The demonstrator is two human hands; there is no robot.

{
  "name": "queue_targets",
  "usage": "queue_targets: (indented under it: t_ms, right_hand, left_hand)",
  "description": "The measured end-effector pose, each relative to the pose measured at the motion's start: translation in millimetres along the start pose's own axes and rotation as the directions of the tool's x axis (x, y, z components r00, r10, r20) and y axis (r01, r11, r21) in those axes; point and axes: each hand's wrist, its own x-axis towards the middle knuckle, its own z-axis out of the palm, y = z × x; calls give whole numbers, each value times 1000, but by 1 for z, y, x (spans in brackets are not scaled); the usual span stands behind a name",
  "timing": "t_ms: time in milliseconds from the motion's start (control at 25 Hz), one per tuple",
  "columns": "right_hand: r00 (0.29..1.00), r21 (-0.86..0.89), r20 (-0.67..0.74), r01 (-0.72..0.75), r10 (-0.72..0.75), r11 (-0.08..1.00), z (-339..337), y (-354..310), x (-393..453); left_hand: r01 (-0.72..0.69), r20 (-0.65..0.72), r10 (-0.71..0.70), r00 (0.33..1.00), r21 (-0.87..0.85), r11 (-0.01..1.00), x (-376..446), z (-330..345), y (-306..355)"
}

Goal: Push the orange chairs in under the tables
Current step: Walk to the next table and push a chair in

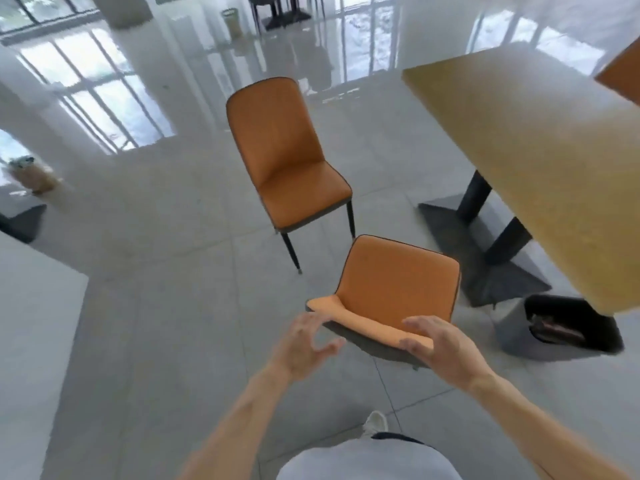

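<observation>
Right below me stands an orange chair (394,289), seen from behind its backrest, seat pointing away toward the table. My right hand (440,344) lies over the top edge of that backrest at its right end, fingers curled on it. My left hand (304,344) hovers at the left end of the backrest, fingers spread, close to it but not clearly touching. A second orange chair (287,157) stands free on the floor farther off, facing right. The yellow-topped table (540,140) on a black pedestal is to the right of both chairs.
A grey bin (554,327) with a black liner sits under the table's near end. The black base plate (485,251) spreads across the floor beside the near chair. Another orange chair back (620,77) shows at the far right. A white counter (31,299) is at left.
</observation>
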Motion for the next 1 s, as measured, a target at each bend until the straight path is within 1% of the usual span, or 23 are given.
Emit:
queue_targets:
  t_ms: [80, 120, 160, 200, 240, 320, 440, 600, 680, 720, 760, 840, 920, 1000]
  right_hand:
    - [996, -70, -45, -75, 72, 995, 6, 13, -5]
    - [994, -101, -37, -108, 105, 989, 10, 17, -9]
    - [988, -105, -24, -157, 155, 982, 16, 20, -15]
    - [979, -98, -22, -203, 202, 974, 22, 22, -19]
    - [970, -93, -32, -244, 242, 965, 30, 20, -24]
    - [951, -99, -108, -300, 289, 949, 44, 12, -26]
    - [910, -120, -216, -384, 354, 915, 58, -1, -22]
    - [829, -92, -348, -495, 438, 864, 80, -21, -19]
    - [784, -59, -391, -544, 482, 837, 95, -40, -15]
    - [763, -40, -401, -568, 507, 822, 102, -50, -12]
    - [738, -18, -410, -594, 536, 804, 111, -64, -8]
    - [690, 22, -430, -636, 582, 771, 130, -91, -5]
    - [644, 59, -440, -675, 626, 736, 149, -118, -1]
    - [575, 115, -464, -715, 674, 690, 167, -143, 4]
  left_hand:
    - [-105, 73, 91, 993, 233, 967, 31, 4, -1]
    - [-148, 137, 108, 985, 334, 931, 41, 8, -1]
    - [-190, 210, 113, 971, 395, 899, 51, 14, -1]
    - [-220, 268, 112, 957, 413, 884, 59, 19, -4]
    - [-233, 314, 108, 943, 395, 889, 66, 21, -8]
    - [-250, 359, 130, 924, 310, 917, 81, 23, -17]
    - [-297, 368, 181, 912, 291, 909, 94, 24, -23]
    - [-384, 398, 252, 882, 298, 874, 101, 20, -40]
    - [-450, 389, 314, 866, 331, 830, 107, 10, -53]
    - [-507, 375, 375, 848, 364, 781, 111, 3, -60]
    - [-580, 378, 449, 810, 395, 713, 117, -6, -70]
    - [-715, 440, 564, 699, 397, 576, 131, -22, -89]
    - [-788, 495, 614, 614, 353, 504, 147, -36, -103]
    - [-840, 520, 660, 542, 301, 452, 158, -47, -116]
